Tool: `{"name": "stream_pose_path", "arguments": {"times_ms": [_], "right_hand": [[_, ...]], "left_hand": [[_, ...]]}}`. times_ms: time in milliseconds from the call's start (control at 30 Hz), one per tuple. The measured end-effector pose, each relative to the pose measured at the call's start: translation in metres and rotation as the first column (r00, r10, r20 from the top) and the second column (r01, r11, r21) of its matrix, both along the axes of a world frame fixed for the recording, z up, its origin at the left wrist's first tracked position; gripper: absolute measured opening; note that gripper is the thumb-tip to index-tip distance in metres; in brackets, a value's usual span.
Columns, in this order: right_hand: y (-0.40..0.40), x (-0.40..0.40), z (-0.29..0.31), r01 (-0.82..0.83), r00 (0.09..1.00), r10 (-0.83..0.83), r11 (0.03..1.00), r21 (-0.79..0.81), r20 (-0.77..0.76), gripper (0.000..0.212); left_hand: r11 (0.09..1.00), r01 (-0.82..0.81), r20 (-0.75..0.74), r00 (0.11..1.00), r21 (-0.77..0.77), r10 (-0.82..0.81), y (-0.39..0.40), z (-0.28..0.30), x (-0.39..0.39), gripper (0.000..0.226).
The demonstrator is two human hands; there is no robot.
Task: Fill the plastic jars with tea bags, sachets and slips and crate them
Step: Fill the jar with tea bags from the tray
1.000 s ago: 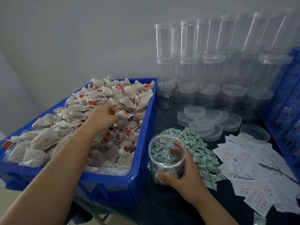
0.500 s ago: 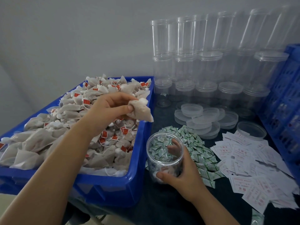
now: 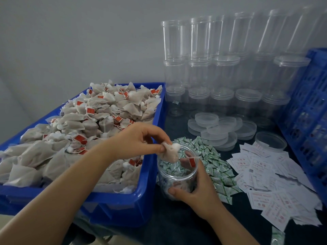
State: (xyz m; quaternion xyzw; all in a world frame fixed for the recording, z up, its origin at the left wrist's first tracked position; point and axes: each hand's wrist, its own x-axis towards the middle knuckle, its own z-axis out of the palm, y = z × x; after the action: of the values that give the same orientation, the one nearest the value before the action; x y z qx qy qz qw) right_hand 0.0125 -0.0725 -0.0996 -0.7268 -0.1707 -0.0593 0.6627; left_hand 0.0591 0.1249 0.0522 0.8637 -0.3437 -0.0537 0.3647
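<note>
A clear plastic jar (image 3: 177,181) stands open on the dark table, and my right hand (image 3: 196,190) grips it round its side. My left hand (image 3: 139,138) pinches a white tea bag (image 3: 170,152) over the jar's mouth; its red tag (image 3: 192,161) hangs on a string at the rim. Green sachets (image 3: 219,167) lie in a heap right of the jar. White printed slips (image 3: 269,179) are spread further right. A blue bin (image 3: 141,206) on the left is heaped with tea bags (image 3: 92,121).
Stacks of empty clear jars (image 3: 203,68) stand against the back wall. Several loose clear lids (image 3: 221,131) lie in front of them. A blue slatted crate (image 3: 307,110) stands at the right edge.
My left hand has lifted a tea bag out of the blue bin and carried it right, down to the jar's mouth. My right hand has stayed on the jar.
</note>
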Motion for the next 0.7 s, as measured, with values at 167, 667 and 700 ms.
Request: {"name": "stream_pose_path", "arguments": {"times_ms": [167,667,700], "right_hand": [[0.002,0.000,0.003,-0.029,1.000,0.029,0.999,0.035,0.002,0.089],[0.002,0.004,-0.003,-0.022,1.000,0.022,1.000,0.012,-0.021,0.096],[0.001,0.004,-0.003,-0.022,0.999,0.022,1.000,0.013,-0.023,0.097]], "left_hand": [[0.990,0.060,0.284,0.954,0.127,-0.094,-0.011,-0.003,-0.003,0.019],[0.908,0.136,0.380,0.876,0.396,-0.297,-0.038,-0.013,-0.006,0.008],[0.910,0.134,0.378,0.878,0.392,-0.293,-0.038,-0.013,-0.006,0.008]]}}
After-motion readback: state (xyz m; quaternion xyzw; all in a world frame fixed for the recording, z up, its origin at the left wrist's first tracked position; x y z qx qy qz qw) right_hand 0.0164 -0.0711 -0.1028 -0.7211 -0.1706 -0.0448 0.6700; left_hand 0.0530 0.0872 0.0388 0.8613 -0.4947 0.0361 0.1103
